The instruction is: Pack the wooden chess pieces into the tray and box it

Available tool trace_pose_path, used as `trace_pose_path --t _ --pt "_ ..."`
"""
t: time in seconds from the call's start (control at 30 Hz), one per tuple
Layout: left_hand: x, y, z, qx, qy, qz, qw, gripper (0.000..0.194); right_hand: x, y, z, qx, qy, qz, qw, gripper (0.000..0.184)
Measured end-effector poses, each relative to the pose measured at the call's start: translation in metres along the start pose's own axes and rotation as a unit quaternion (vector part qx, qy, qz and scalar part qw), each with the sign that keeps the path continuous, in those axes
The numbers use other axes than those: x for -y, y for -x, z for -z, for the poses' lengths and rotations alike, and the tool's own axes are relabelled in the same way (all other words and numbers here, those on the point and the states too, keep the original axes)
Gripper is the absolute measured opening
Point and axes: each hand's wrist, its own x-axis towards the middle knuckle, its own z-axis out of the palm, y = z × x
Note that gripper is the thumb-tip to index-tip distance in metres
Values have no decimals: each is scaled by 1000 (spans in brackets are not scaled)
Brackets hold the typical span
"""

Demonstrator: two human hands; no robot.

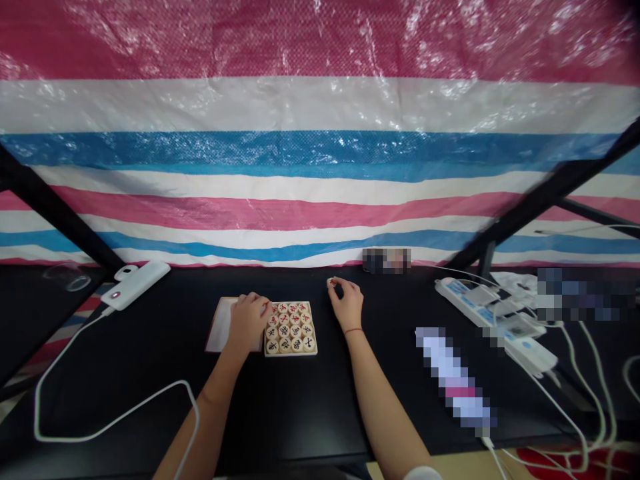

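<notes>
A shallow box (pixel 291 355) of round Chinese chess pieces (pixel 295 331) sits open on the black table. The pieces lie in rows, with red characters in the far rows and black ones in the near rows. My left hand (pixel 249 319) rests over the box's far left corner, fingers bent and close together; what its fingertips hold, if anything, is hidden. Under that hand, a pale flat panel with a brown edge (pixel 221 327) lies beside the box. To the right of the box, my right hand (pixel 347 303) pinches a single Chinese chess piece (pixel 331 283) between thumb and fingers.
A white device with a cable (pixel 137 285) lies at the far left. On the right are a blurred phone-like object (pixel 453 377) and a white power strip (pixel 493 323) with plugs and cables. A blurred dark object (pixel 386 261) stands by the striped sheet (pixel 280 220) behind the table.
</notes>
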Motion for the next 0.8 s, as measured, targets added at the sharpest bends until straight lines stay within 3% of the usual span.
trace_pose_path --t 0.1,0.2,0.3,0.5,0.8 --pt "-6 1 2 24 -65 13 998 24 2 4 -4 62 41 -9 997 18" --pt "-13 3 3 32 -93 30 995 26 9 7 -1 54 57 7 997 20" --pt "-22 5 4 44 -106 42 992 30 23 11 2 25 17 46 998 24" --pt "-31 5 5 67 -107 61 990 32 52 25 -4 124 -93 75 985 22" --pt "-37 4 1 56 -77 75 993 31 55 28 -5 139 -101 49 984 20"
